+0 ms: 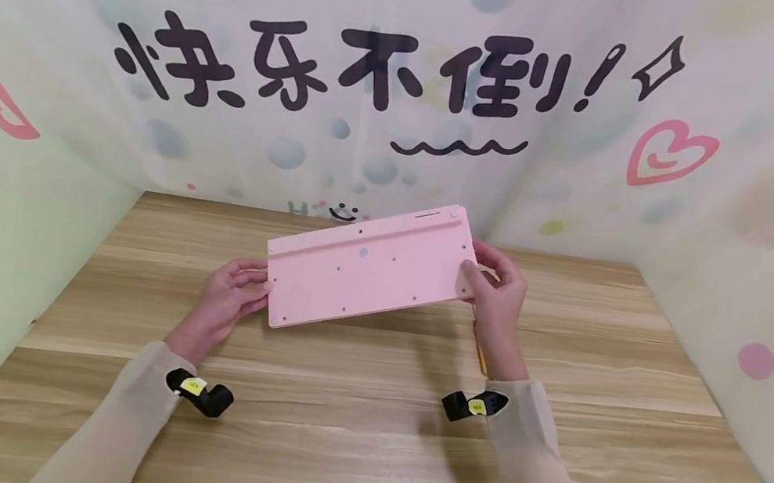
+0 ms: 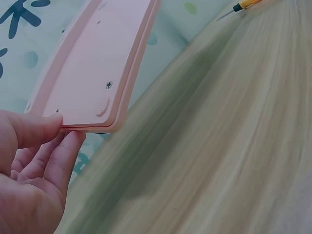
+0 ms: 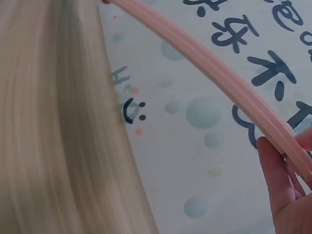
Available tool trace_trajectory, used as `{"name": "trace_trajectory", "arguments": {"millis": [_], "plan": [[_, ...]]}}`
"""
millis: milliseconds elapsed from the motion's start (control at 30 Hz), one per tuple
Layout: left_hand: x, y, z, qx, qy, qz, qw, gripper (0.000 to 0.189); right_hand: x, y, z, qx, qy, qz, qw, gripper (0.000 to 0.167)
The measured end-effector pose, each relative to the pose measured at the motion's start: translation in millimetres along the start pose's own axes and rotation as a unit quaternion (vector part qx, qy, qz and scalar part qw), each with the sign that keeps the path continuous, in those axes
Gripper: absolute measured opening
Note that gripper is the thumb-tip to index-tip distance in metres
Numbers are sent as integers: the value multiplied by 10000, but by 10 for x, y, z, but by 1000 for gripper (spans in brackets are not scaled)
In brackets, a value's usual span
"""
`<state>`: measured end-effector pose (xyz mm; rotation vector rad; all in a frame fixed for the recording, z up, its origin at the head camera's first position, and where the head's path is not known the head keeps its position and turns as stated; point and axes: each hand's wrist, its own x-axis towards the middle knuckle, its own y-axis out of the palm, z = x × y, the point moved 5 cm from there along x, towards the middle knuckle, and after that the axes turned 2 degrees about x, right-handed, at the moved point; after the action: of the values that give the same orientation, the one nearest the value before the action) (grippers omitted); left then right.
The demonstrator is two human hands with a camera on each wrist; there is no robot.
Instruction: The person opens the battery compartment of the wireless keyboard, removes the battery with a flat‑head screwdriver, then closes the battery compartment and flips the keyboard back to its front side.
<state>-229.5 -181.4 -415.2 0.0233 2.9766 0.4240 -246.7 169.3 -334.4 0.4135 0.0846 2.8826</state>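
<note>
A pink keyboard (image 1: 371, 283) is held up off the table, its underside with several small screws facing the head camera. It tilts, with the right end higher than the left. My left hand (image 1: 231, 294) pinches the left end, thumb on the underside and fingers behind; the left wrist view shows this grip at a corner of the keyboard (image 2: 83, 83). At the opposite end, my right hand (image 1: 503, 301) grips the edge between thumb and fingers. Only the thin side of the keyboard (image 3: 214, 70) shows in the right wrist view. The key side is hidden.
A screwdriver (image 1: 479, 349) with a yellow handle lies on the wood-grain table (image 1: 338, 441), partly behind my right wrist. Behind the table hangs a printed backdrop (image 1: 394, 171), and pale side walls rise left and right. Each wrist wears a black strap.
</note>
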Motion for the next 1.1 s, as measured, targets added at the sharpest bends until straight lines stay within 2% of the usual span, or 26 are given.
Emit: {"name": "trace_trajectory", "arguments": {"millis": [167,367,567,767,1100], "plan": [[2,-40,-33,284,32,82,9996,31,0,-70,-100,-616,-68,278,9977,29],[16,-61,-69,553,139,242,9981,29,13,-136,-188,-1059,-32,626,9924,32],[22,-90,-97,904,113,339,9953,35,6,-205,-282,-1454,532,1031,9825,35],[14,-135,-95,1087,-24,390,9933,45,-13,-233,-416,-1555,1245,1413,9697,39],[20,-175,-92,1229,-82,391,9916,47,-51,-216,-537,-1736,1488,1830,9562,41]]}}
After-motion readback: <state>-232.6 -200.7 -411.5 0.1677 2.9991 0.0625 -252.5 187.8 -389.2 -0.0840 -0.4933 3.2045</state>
